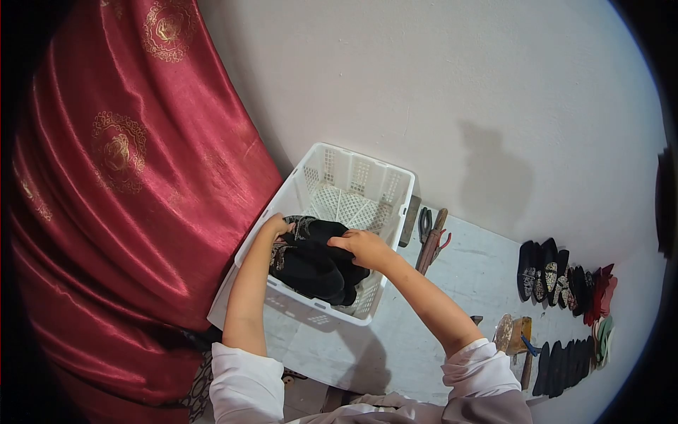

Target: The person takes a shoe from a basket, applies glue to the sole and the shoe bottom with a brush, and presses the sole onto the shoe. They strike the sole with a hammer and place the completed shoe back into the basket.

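A white plastic basket with lattice walls stands on the table. In its near half lies a bundle of black velvety shoe uppers, some with gold-silver embroidery. At the basket's left rim, the fingers of my left hand are closed on the embroidered edge of the bundle; its fingertips are partly hidden. My right hand grips the same bundle from the right, with the thumb on top and the other fingers mostly hidden. The far part of the basket floor shows its bare lattice.
Right of the basket lie black-handled cutters, red-handled pliers and a wooden-handled tool. Farther right are rows of dark shoe uppers and a yellowish container. A red satin curtain hangs at left, against the wall.
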`<state>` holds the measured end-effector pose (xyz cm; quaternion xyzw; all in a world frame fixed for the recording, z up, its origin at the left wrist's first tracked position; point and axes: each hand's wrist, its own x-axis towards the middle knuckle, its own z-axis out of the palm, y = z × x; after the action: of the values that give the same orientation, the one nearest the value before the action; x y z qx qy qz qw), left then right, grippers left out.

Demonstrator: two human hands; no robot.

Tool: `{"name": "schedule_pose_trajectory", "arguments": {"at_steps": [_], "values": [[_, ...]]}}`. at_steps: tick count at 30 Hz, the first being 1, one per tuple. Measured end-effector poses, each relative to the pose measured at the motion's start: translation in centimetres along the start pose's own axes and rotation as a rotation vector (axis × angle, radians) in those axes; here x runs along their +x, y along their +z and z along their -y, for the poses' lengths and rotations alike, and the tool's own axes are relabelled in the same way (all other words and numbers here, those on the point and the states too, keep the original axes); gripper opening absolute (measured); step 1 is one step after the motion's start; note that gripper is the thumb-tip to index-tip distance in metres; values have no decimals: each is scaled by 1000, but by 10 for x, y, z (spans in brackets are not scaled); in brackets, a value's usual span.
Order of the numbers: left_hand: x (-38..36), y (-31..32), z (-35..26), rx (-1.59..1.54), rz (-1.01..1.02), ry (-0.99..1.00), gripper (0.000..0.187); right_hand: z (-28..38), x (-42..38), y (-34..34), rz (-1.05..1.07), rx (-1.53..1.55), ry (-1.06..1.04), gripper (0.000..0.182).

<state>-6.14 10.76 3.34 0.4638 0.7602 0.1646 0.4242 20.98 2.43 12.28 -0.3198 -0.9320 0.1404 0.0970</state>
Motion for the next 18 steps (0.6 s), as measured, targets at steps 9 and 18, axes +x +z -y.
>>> {"name": "schedule_pose_trajectory", "arguments": {"at_steps": [9, 18], "values": [[49, 17, 36, 25, 38, 87, 53, -13, 3, 10, 179, 130, -85, 63], [67, 19, 49, 140, 76, 175, 46, -23, 6, -7, 112, 509, 90, 38]]}}
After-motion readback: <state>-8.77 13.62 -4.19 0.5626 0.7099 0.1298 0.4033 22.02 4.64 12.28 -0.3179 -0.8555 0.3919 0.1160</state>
